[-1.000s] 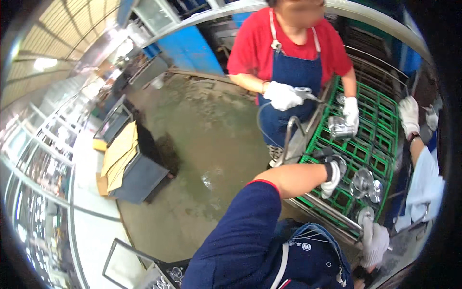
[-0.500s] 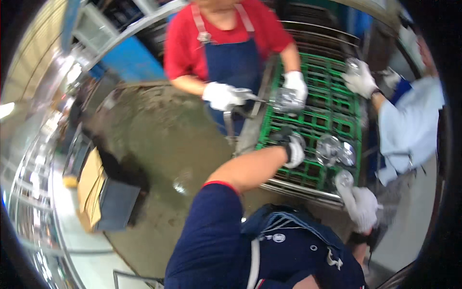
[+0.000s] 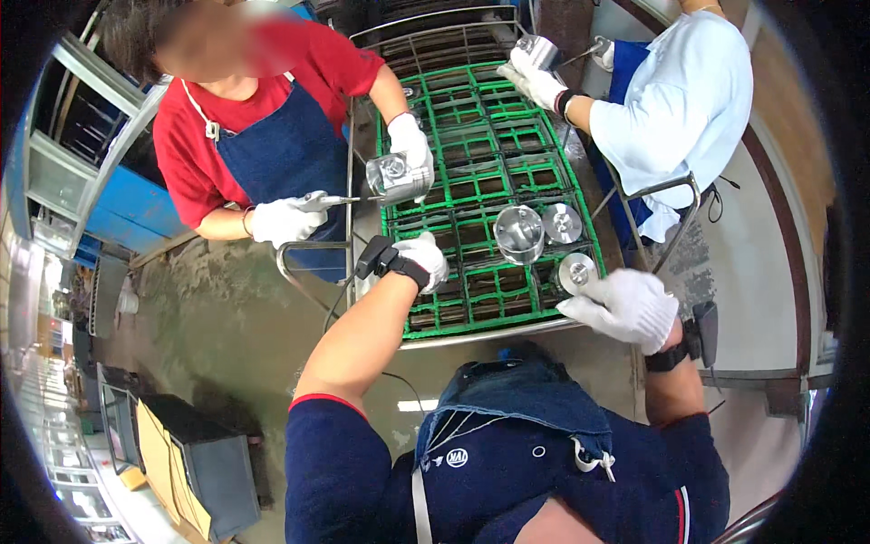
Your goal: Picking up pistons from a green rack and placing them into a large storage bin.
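Observation:
My left hand, in a white glove with a black strap on the wrist, rests at the left side of the green grid. Its fingers curl inward, and what they may hold is hidden. At the near right corner, my gloved right hand has its thumb and fingers on the edge of a shiny metal piston. Beyond that piston, another piston and a second one stand side by side on the grid.
Across to the left, a person in a red shirt holds a piston and a slim tool. On the right, a person in light blue holds another piston. Metal rails edge the cart.
The view has swung, so the grid and people appear further left. My right hand remains at the near right piston. My left hand now lies nearer the grid's left edge.

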A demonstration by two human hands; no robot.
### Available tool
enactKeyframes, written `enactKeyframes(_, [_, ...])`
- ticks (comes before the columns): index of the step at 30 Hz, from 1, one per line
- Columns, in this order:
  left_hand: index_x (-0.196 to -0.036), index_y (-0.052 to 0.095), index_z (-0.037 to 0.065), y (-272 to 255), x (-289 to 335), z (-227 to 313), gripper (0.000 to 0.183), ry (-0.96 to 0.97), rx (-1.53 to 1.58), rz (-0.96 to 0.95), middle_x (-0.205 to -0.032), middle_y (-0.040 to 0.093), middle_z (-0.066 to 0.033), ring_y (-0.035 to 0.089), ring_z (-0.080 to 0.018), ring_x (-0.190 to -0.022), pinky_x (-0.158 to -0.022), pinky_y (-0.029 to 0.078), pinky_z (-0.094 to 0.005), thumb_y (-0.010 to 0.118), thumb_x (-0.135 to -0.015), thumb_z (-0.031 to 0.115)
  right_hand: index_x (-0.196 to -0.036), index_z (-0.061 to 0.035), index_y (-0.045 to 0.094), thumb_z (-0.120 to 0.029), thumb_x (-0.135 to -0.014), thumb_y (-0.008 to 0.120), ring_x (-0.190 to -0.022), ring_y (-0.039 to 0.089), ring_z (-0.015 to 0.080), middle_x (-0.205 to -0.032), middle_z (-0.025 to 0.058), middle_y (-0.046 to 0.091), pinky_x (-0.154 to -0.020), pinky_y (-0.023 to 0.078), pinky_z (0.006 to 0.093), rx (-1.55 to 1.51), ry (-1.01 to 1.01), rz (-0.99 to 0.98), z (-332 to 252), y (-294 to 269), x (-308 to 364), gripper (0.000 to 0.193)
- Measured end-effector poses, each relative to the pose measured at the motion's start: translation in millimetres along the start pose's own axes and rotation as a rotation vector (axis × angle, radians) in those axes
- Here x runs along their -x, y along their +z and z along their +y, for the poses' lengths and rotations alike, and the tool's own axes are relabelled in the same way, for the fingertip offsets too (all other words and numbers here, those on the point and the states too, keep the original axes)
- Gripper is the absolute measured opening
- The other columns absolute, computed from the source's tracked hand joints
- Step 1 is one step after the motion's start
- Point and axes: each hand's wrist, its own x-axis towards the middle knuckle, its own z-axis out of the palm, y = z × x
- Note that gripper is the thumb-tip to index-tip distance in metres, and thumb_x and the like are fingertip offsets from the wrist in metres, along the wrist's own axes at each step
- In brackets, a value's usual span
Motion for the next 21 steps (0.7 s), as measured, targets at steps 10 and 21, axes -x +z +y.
enactKeyframes(10, [-0.113, 0.069, 0.007, 8.3, 6.8, -1.5, 0.036, 0.126, 0.560, 0.319, -0.093, 0.071, -0.0204, 0.070, -0.0340, -0.084, -0.074, 0.055, -0.0424, 0.062, -0.084, 0.027, -0.123, -0.0088, 0.064, -0.049, -0.076, 0.073, -0.092, 0.071, 0.0357, -0.101, 0.0174, 0.073, -0.078, 0.057, 0.0458, 0.412, 0.057, -0.315, 7.9, 31.2, -148.9, 0.063])
enactKeyframes(21, [-0.127, 0.064, 0.006, -34.2, 52.2, -14.3, 0.081, -0.059, 1.165, 0.103, -0.120, 0.068, -0.0209, 0.064, -0.0373, -0.112, -0.097, 0.047, -0.0451, 0.046, -0.089, 0.075, -0.099, -0.0053, 0.070, -0.041, -0.071, 0.073, -0.085, 0.073, 0.0341, -0.092, 0.0182, 0.073, -0.074, 0.058, 0.0433, 0.475, 0.107, -0.246, 89.9, 162.6, -208.3, 0.045])
